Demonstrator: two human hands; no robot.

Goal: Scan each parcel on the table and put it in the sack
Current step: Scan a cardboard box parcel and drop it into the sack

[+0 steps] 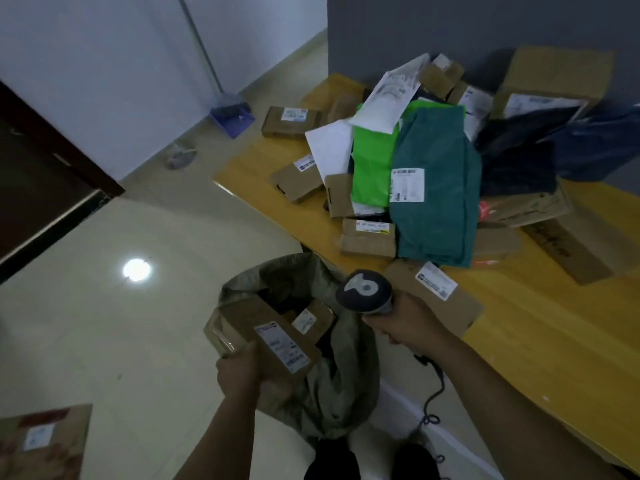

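My left hand (240,370) grips a brown cardboard parcel (263,336) with a white label by its near end, holding it over the open mouth of the grey-green sack (332,386). Another small labelled box (310,318) lies inside the sack. My right hand (405,323) grips a dark handheld scanner (365,291) by its handle, just right of the sack. On the yellow table (540,344) sits a heap of parcels: a teal mailer bag (436,202), a bright green bag (372,164), white mailers and several brown boxes. One labelled box (436,292) lies behind the scanner.
The scanner's coiled cable (434,389) hangs down by the table edge. A large box (550,81) leans on the grey wall. A dustpan and broom (232,116) stand on the tiled floor far left. Another labelled carton (41,441) sits at the bottom left. A dark door (41,181) is at left.
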